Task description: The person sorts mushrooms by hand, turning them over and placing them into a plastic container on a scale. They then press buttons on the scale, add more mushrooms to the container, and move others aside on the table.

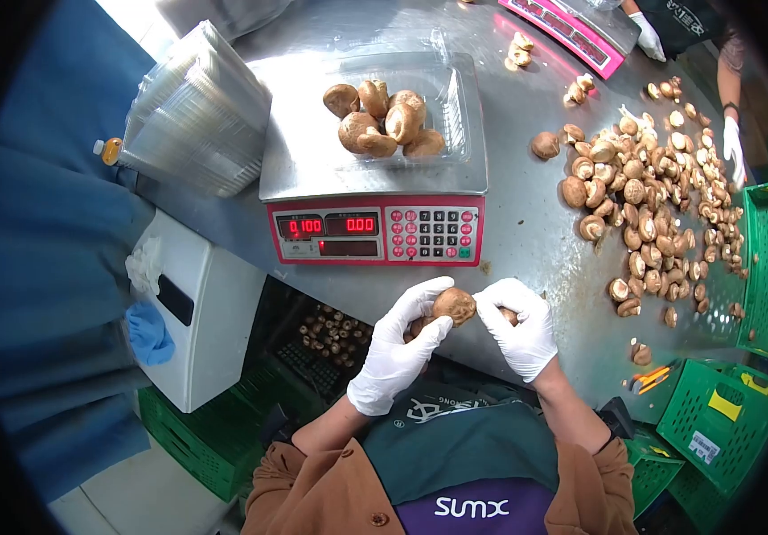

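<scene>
My left hand (404,341), in a white glove, is closed around a brown mushroom (454,306), with more brown showing under its fingers. My gloved right hand (519,323) touches the right side of that mushroom with its fingertips, and another mushroom (509,316) shows in its curled fingers. Beyond my hands stands a red scale (377,234), its display reading 0.100. On its metal plate lies a clear plastic tray (460,111) holding several mushrooms (400,123).
A large mushroom pile (647,205) spreads over the metal table (526,218) at right. Stacked clear trays (192,120) stand left. An orange cutter (650,380) lies near green crates (722,419). A co-worker's gloved hands (733,150) and a second scale (571,36) appear upper right.
</scene>
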`<state>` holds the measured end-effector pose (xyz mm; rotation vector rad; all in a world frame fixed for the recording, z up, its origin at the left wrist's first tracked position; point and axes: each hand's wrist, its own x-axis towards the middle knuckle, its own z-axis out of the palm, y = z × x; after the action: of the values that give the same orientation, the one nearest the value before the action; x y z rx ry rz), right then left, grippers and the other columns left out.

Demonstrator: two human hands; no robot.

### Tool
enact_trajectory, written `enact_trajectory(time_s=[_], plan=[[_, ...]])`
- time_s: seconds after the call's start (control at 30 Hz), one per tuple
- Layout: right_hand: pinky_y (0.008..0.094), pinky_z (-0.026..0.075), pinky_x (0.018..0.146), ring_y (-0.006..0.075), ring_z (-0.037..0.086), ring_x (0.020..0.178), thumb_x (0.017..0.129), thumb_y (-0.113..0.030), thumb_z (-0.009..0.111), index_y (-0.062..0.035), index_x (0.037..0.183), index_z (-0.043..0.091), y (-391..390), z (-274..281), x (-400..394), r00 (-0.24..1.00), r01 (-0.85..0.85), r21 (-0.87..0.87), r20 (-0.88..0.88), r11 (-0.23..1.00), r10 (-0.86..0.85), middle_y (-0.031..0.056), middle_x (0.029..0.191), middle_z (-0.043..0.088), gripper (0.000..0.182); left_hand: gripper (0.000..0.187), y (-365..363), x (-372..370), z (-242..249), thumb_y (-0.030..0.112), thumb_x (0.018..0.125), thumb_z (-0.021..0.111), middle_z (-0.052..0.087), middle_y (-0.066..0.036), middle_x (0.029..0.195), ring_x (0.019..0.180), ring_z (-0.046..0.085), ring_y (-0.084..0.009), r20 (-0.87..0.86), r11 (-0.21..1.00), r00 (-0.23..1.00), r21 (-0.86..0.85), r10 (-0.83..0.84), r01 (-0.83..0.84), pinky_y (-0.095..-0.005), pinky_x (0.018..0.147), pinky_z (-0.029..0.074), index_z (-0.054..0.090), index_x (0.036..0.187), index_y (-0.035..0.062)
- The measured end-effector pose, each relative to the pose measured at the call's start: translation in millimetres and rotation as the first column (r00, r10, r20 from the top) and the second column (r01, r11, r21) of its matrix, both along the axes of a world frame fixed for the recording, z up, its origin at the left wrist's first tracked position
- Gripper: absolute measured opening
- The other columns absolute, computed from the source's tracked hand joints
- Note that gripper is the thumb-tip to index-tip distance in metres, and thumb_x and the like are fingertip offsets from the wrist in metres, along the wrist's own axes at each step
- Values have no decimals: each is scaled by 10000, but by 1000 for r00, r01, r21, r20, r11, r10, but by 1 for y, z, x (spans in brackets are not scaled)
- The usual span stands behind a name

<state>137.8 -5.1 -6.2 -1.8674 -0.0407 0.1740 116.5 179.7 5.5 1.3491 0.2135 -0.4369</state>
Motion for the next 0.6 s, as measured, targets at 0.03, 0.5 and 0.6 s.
enact_trajectory(time_s=[0.03, 0.5, 0.6], plan=[[297, 498, 681, 191, 647, 726, 837, -35, 681, -17, 896, 684, -1, 0, 0, 1000, -1, -3, -8, 1000, 1, 82, 814, 650, 63, 428, 0, 3, 2, 66, 942, 609, 628, -47, 1143, 962, 568, -62, -31, 1000, 1000, -13, 0, 0, -205, 822, 462, 496, 1354, 45], [338, 480, 617, 205, 584, 674, 756, -34, 753, -76, 903, 712, 9, 10, 2, 969, 68, -218, 248, 974, -12, 60, 875, 590, 158, 416, 3, 25, -2, 223, 951, 636, 640, -30, 1104, 854, 564, -48, -178, 993, 983, -121, -37, 15, -194, 648, 452, 513, 1318, 71], [365, 474, 645, 238, 576, 721, 736, -53, 758, -94, 905, 719, 6, 6, 8, 893, 65, -348, 439, 935, 101, 55, 882, 591, 178, 397, 7, 27, -10, 227, 949, 638, 630, -25, 1133, 934, 580, -74, -182, 988, 982, -155, -45, 17, -218, 716, 474, 533, 1297, 67]])
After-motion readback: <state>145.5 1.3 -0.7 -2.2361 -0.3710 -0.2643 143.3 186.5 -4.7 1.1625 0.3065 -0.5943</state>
